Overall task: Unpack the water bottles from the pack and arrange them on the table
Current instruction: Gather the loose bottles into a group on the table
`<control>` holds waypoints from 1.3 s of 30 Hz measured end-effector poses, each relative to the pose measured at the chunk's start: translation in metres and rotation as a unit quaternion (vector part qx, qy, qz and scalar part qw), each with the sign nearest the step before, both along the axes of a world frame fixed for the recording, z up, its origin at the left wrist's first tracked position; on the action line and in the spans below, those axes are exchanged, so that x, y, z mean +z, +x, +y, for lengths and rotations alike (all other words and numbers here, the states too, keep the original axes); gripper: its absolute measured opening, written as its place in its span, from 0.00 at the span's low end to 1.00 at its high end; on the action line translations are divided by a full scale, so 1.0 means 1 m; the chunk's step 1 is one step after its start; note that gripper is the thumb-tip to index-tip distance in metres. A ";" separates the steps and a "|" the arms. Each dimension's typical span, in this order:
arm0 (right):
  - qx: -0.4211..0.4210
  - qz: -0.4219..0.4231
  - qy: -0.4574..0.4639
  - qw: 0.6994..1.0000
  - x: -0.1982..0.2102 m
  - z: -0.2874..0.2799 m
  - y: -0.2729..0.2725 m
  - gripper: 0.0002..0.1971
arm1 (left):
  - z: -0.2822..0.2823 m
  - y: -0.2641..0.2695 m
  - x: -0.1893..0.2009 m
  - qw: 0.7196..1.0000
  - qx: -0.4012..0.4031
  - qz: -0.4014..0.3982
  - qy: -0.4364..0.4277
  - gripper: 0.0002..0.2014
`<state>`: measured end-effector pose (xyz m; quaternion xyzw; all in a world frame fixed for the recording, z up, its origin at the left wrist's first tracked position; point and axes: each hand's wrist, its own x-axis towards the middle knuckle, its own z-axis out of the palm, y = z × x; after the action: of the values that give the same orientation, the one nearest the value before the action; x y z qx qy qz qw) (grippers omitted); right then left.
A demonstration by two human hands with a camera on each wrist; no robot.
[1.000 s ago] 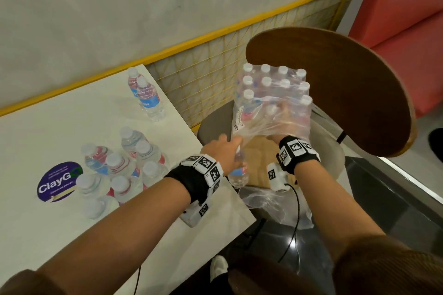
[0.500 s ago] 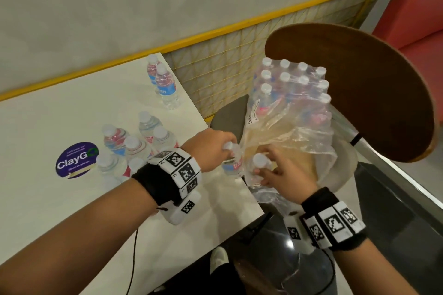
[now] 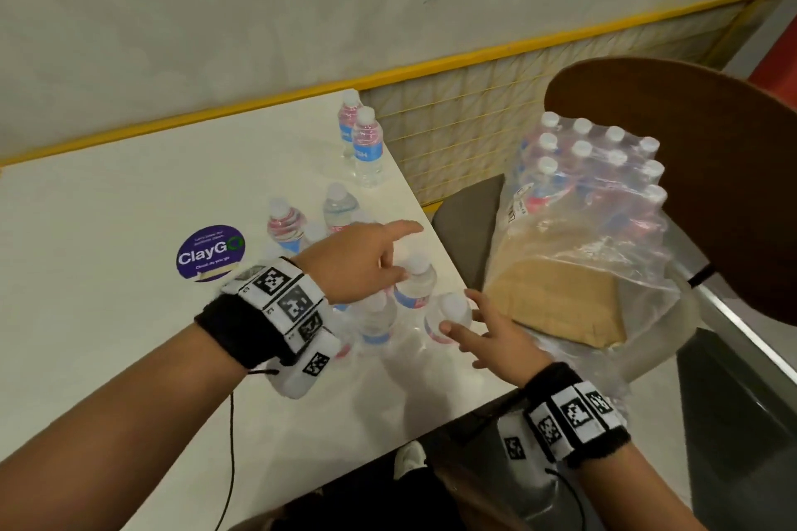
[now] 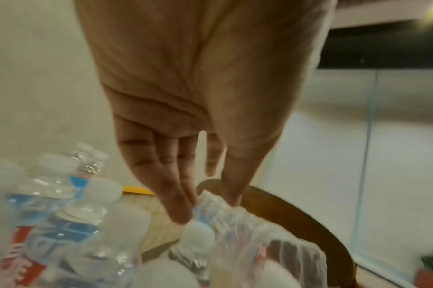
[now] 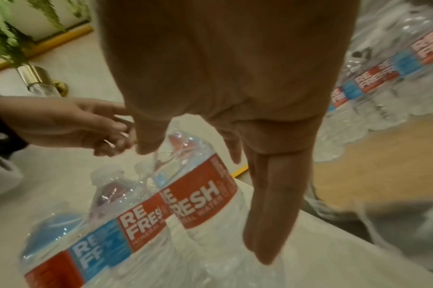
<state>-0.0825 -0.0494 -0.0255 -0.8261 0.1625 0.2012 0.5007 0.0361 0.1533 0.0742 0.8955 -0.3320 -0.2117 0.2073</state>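
Carried over from pack (image 3: 591, 194) and stood on table (image 3: 108, 254): two bottles (image 3: 431, 302). Both hands (image 3: 358, 267) open, empty. Withdraw straight up, avoiding knocking neighbours.

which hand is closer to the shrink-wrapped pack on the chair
Right. The right hand hovers at the table's edge just beside the pack; the left hand is farther in, over the bottles on the table.

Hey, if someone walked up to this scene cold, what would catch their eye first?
Probably the two hands: the left hand and right hand hover open over a cluster of water bottles near the table corner. Next, the torn plastic pack of capped bottles standing on the chair to the right. The purple ClayGo sticker also stands out on the white tabletop.
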 end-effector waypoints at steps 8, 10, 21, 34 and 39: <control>0.173 0.152 -0.142 0.963 -0.015 0.031 -0.015 0.26 | 0.118 0.029 -0.026 0.966 0.201 -0.087 -0.140 0.19; 0.153 0.134 -0.077 0.976 -0.016 0.056 -0.012 0.38 | 0.138 0.028 -0.040 0.976 0.190 -0.045 -0.096 0.22; -0.043 -0.053 0.091 0.993 -0.041 0.145 0.013 0.53 | 0.145 -0.006 -0.098 0.981 0.115 0.107 -0.114 0.43; -0.098 -0.104 0.063 0.988 -0.058 0.193 0.024 0.52 | 0.191 -0.009 -0.115 0.958 0.175 0.138 -0.181 0.33; -0.130 -0.096 0.069 0.984 -0.071 0.227 0.025 0.57 | 0.224 -0.009 -0.116 0.936 0.222 0.134 -0.236 0.33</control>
<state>-0.0573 0.1772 -0.0969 -0.7770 0.2058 0.0648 0.5913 0.0267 0.3769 -0.0421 0.8351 -0.1342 -0.1942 0.4969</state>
